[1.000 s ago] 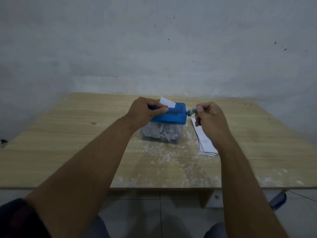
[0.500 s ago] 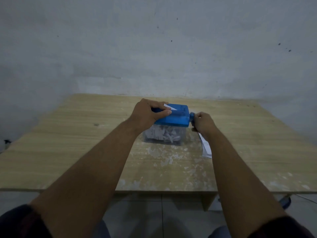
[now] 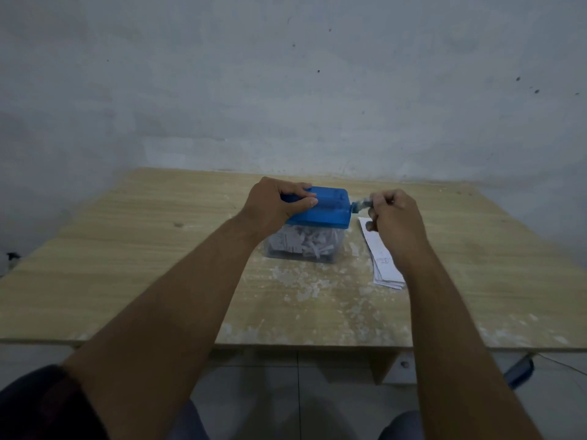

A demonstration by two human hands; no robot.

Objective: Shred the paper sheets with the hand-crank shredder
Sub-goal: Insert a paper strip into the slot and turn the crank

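My left grip (image 3: 279, 203) clamps the blue lid of the shredder (image 3: 330, 208), forearm stretched forward. My right grip (image 3: 395, 217) pinches the crank (image 3: 360, 206), which points right. The shredder sits mid-surface (image 3: 127, 255), with room on both sides. Paper sheets (image 3: 386, 265) lie just right, long axis running near to far.

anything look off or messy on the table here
Nothing plainly spilled. The table has whitish patches in front of the shredder; dust or worn finish, I cannot tell. The paper stack by the right hand is slightly fanned, and the bin looks nearly full of shreds.
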